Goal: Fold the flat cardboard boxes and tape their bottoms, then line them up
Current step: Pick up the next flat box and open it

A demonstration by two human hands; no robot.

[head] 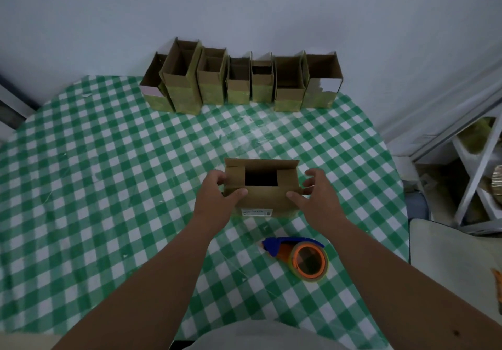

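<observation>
Both hands flank the box: your left hand (pixel 217 196) grips its left end, right hand (pixel 316 194) curls round the right end. Cardboard box (pixel 262 189) sits mid-table (pixel 108 186), flaps half folded, untaped. Tape dispenser (pixel 298 257) lies nearer the front edge. Risk: flaps could spring open if you release to reach it.

Cardboard, glossy oilcloth and plastic

The box (pixel 262 186) at the middle of the desk is matt brown cardboard with a white paper label low on its near face. Beyond it, the row of boxes (pixel 239 78) is the same dull cardboard, banded low with shiny yellowish tape. The desk's green-and-white checked cover (pixel 108 159) looks smooth and slightly glossy. Nearer than the box, the tape dispenser (pixel 296 254) is glossy blue and orange plastic.
</observation>
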